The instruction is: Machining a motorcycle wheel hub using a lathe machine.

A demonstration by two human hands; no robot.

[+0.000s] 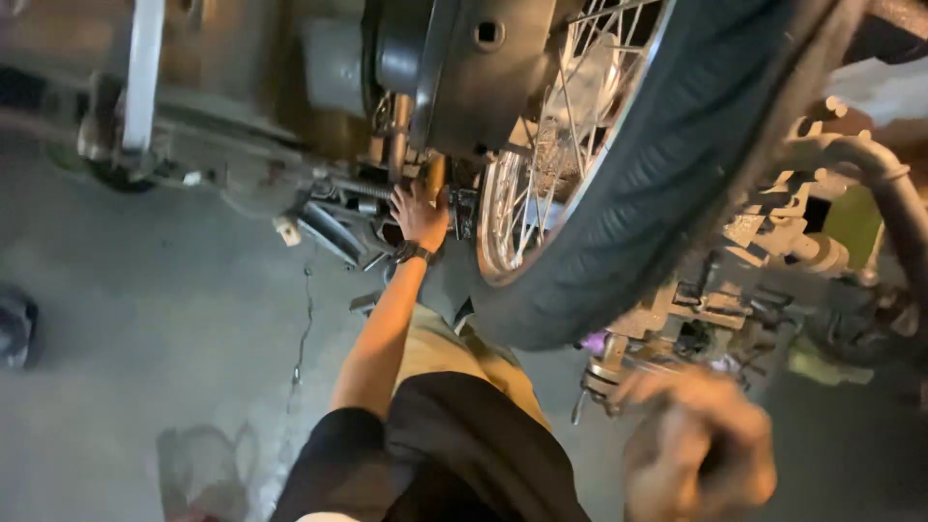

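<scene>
From my seat I'm scanning for packages, labels, signs or screens, and I find none I can be sure of. Down on the floor at lower left lies a crumpled, see-through plastic bag [205, 471], greyish, slumped flat; what's inside, I can't tell. No label, sign or screen shows anywhere.

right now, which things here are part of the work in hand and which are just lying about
In hand:
- left hand on the metal parts beside the spoked wheel
- tyre
- right hand, blurred, near the engine parts

Lying about:
- dark object on the concrete floor
- clear plastic bag
</scene>
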